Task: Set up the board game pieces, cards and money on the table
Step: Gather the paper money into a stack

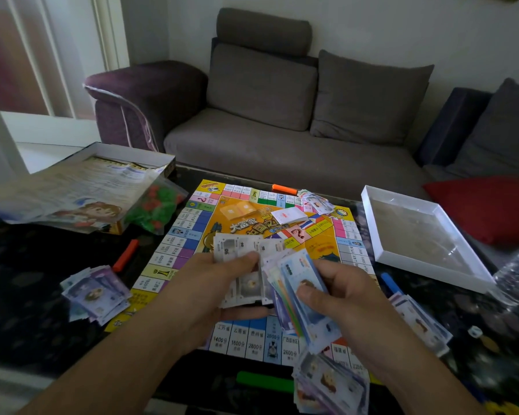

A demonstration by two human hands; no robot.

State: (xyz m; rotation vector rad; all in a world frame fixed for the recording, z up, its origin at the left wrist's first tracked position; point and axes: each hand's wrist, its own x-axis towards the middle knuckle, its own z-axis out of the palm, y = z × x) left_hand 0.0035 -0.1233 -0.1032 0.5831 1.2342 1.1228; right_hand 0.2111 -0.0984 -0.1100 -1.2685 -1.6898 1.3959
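The game board (192,235) lies open on the dark table. Over its near half my left hand (210,283) grips a wad of grey play notes (243,247), thumb on top. My right hand (339,292) holds a fanned stack of blue and mixed notes (297,274) beside it. Money piles lie at the left (95,292), at the near edge (330,381), at the right (417,319) and at the board's far corner (316,202). A white card stack (289,216) and orange cards (240,209) sit mid-board.
The box base (108,154) with a rules sheet and a bag of red and green pieces (156,209) stands far left. A white box lid (426,235) lies right. Orange (283,189), red (126,255), blue (390,283) and green (264,381) bars ring the board. A sofa is behind.
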